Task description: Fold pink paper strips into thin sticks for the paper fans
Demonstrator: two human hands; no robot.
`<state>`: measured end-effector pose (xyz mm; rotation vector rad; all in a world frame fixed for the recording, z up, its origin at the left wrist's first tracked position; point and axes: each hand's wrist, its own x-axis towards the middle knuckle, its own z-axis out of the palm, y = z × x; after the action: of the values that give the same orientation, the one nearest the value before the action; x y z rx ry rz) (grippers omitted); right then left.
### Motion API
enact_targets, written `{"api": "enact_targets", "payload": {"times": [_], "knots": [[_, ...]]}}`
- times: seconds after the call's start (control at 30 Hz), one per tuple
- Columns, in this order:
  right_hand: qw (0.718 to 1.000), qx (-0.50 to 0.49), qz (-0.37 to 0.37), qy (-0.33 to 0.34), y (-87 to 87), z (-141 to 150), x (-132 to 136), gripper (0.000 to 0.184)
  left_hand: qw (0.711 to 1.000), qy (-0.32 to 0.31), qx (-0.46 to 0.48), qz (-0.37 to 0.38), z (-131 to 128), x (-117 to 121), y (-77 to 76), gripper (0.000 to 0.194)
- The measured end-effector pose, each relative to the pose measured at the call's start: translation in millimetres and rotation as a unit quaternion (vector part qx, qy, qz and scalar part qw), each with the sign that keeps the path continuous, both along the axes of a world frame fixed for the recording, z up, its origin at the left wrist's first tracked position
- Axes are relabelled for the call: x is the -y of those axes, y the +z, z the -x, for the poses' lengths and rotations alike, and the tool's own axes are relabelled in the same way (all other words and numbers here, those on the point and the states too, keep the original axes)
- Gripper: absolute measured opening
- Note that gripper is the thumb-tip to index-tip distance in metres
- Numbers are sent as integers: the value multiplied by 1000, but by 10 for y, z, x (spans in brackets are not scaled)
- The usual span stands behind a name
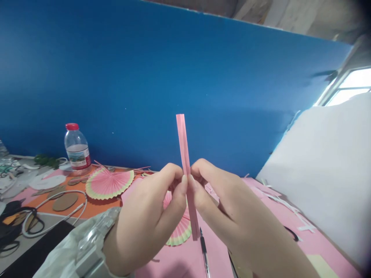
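A narrow strip of folded pink paper [182, 143] stands nearly upright in front of me, its top leaning slightly left. My left hand [153, 212] pinches it near the middle from the left. From the other side my right hand [223, 200] pinches it at the same height, the two thumbs almost touching. Below and behind the hands lies a pleated pink paper fan with a yellow-green edge [179, 231], partly hidden by my left hand. A black pen [204, 249] rests on the pink paper sheet [171, 262] under the strip's lower end.
Another pleated pink fan [110, 183] lies at the left, near a plastic bottle with a red cap [77, 148]. Cardboard discs [65, 202], a white cable [84, 210] and a black flat object [37, 247] are further left. White paper strips [290, 208] lie right. A blue partition [174, 77] rises behind.
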<state>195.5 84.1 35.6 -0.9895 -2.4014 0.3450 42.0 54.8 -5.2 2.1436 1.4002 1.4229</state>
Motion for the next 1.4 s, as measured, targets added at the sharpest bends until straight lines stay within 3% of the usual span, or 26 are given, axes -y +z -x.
{"api": "enact_targets", "payload": {"times": [0.2,0.3,0.4,0.57,0.7,1.03,1.27,1.4], "knots": [[998,-16,-53,-2,-37,16,-13,23,997,53,-55,-30,-6,-11,-2,20],[999,-12,-40,-7,-34,23,-12,25,996,67,-51,-43,-11,-21,-9,19],[999,-13,-31,8,-22,17,-5,27,998,55,-19,-31,-6,-16,2,19],[999,-31,-29,13,-16,2,11,24,1000,-19,10,18,8,14,14,25],[1000,-20,-24,2,-17,-6,8,24,1000,-7,2,22,11,14,-5,22],[996,4,-78,-30,-61,41,-16,27,985,72,-131,-84,32,-58,-33,17],[999,5,-33,-6,-4,14,3,24,997,6,-70,-15,32,-7,10,14],[999,-9,-52,-4,-56,-18,-4,25,999,-27,-12,39,26,23,26,17]]}}
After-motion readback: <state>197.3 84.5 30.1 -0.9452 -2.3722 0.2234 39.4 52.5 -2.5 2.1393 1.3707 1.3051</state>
